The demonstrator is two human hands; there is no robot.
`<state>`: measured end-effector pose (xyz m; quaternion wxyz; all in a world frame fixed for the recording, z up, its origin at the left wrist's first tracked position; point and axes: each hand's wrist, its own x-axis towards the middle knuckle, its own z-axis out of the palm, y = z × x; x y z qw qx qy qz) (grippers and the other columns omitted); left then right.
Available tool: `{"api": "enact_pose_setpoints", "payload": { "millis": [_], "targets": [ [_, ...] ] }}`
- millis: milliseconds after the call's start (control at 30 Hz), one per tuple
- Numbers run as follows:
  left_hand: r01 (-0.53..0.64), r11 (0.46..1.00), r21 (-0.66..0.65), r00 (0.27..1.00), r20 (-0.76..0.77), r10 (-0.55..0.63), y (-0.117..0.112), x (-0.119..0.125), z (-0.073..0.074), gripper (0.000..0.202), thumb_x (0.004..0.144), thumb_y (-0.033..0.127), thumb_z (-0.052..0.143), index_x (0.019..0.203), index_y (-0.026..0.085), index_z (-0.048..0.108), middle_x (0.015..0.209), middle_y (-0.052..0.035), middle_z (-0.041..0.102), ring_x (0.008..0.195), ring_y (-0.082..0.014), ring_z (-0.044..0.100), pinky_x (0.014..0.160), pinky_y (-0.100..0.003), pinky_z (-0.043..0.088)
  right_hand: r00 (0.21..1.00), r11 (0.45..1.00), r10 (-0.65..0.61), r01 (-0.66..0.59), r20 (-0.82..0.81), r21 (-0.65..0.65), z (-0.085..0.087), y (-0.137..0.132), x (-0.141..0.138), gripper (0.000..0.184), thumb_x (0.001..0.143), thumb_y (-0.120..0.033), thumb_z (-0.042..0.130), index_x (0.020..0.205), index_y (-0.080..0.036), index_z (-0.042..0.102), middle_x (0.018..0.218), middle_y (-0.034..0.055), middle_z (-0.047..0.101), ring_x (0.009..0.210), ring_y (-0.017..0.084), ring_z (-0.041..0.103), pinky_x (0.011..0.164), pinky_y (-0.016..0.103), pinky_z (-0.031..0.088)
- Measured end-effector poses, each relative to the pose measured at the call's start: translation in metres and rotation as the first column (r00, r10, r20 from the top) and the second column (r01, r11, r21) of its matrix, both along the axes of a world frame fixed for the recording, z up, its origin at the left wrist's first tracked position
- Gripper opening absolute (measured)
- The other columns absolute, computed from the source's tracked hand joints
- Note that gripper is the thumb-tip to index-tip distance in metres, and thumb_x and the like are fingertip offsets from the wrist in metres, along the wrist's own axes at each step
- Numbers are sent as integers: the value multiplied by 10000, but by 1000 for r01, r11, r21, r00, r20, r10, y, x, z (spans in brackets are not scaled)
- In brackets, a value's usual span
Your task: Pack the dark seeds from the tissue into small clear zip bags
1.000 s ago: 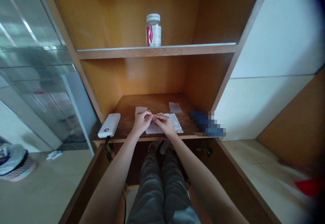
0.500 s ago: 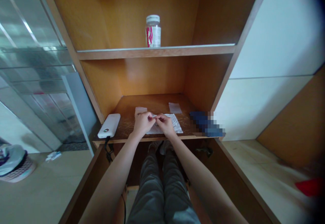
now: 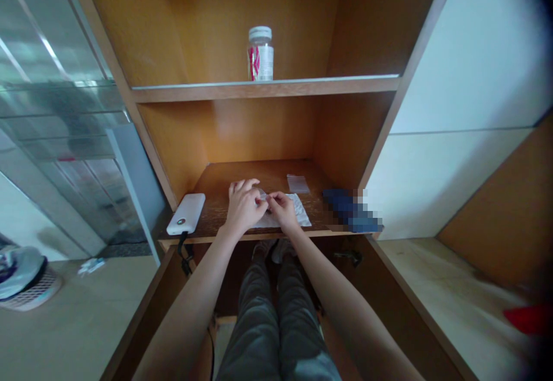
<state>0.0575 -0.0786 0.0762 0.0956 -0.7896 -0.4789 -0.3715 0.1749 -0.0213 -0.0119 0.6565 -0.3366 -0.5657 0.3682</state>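
Note:
My right hand (image 3: 283, 211) is closed in a pinch on a small piece of clear plastic film (image 3: 262, 193), which looks like a little bag. My left hand (image 3: 245, 205) is close beside it on the left, its fingers spread and lifted. Its thumb nearly meets the right fingertips; whether it touches the film is hard to tell. Under both hands lies a crumpled white sheet (image 3: 301, 212), tissue or cloth, partly covered by them. Behind my right hand a small clear zip bag (image 3: 298, 184) lies flat on the wooden shelf (image 3: 268, 169).
A white power bank (image 3: 186, 214) with a black cable lies at the shelf's left end. Toward the right end is a dark blue item (image 3: 352, 211), partly pixelated. A white-capped bottle (image 3: 261, 55) stands on the upper shelf (image 3: 302, 86). Below, an open compartment surrounds my legs.
My left hand has spread its fingers out of a pinch and now covers the small bag seen behind it before. My right hand has shifted slightly right, still pinched.

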Motion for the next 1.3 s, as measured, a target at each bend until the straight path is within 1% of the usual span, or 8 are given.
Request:
{"api": "enact_pose_setpoints", "payload": {
  "millis": [100,200,333,400,767,933,1100,1300],
  "targets": [
    [105,994,-25,994,-39,-105,4,-2,-1,124,697,160,553,580,193,529,1009,-57,612,1032,-240,483,988,-449,222,1000,1000,30,-30,-9,4,3,-3,0,184,720,-364,531,737,-183,554,662,8,587,563,119,528,525,235,439],
    [156,985,-67,987,-37,-159,8,-6,-6,28,719,189,544,741,201,557,964,-66,611,984,-234,509,947,-426,286,997,998,66,-66,-27,-12,5,-4,-1,181,708,-364,541,764,-193,526,658,3,587,553,119,532,508,231,435],
    [136,986,-99,988,-57,-142,11,-13,-13,443,684,252,606,1101,185,474,1114,-112,555,1062,-270,467,917,-421,306,992,995,104,-103,-68,12,3,-3,-1,172,695,-339,557,804,-212,518,673,-13,589,564,120,547,510,230,434],
    [110,988,-109,989,-84,-120,13,-17,-16,527,682,272,615,1169,187,433,1166,-116,532,1100,-281,440,923,-424,293,993,994,110,-110,-38,23,2,-3,-1,155,701,-328,549,794,-205,563,698,-2,606,596,126,559,546,240,446],
    [-68,994,-83,990,-128,57,6,-18,-26,573,670,303,632,1199,199,439,1195,-125,536,1086,-306,436,838,-416,318,987,984,158,-158,-10,-78,11,-14,-2,204,692,-310,543,804,-193,667,739,14,663,588,132,568,564,254,457],
    [-129,991,-46,986,-112,123,3,-16,-31,568,694,357,605,1203,179,428,1187,-121,543,1084,-293,441,840,-412,321,982,982,186,-185,32,-41,15,-16,-1,230,717,-370,562,822,-192,664,804,31,655,709,150,582,662,276,462],
    [-175,983,-53,977,-132,167,1,-19,-32,512,715,363,578,1179,193,444,1174,-100,548,1083,-280,445,833,-408,333,987,988,74,-92,143,122,12,-12,1,189,690,-371,631,751,-196,667,893,48,604,874,161,553,784,286,434],
    [-215,974,-75,970,-136,204,-1,-24,-34,501,711,393,577,1161,210,455,1133,-97,562,1053,-286,455,825,-413,335,978,983,158,-168,137,66,7,-10,-1,199,727,-383,589,756,-193,638,776,28,630,721,141,575,706,276,456]
  ]
}}
